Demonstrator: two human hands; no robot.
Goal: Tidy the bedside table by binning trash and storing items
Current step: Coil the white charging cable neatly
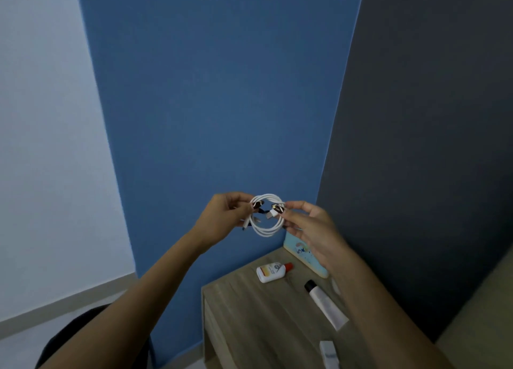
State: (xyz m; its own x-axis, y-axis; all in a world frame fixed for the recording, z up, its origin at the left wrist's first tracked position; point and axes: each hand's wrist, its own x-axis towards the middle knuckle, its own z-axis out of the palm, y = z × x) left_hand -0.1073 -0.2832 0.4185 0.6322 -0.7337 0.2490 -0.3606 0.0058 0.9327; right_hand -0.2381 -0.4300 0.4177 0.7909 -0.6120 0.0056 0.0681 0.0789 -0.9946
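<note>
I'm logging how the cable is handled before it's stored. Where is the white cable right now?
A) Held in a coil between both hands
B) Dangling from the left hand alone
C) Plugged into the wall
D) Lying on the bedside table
A: the white cable forms a loop pinched by the left hand and the right hand, raised clear of the bedside table.

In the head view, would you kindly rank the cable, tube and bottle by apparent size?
Largest: black-capped tube and coiled cable, alike; the cable is held aloft, perhaps nearer the camera, so unranked.
Smallest: red-capped bottle.
</note>
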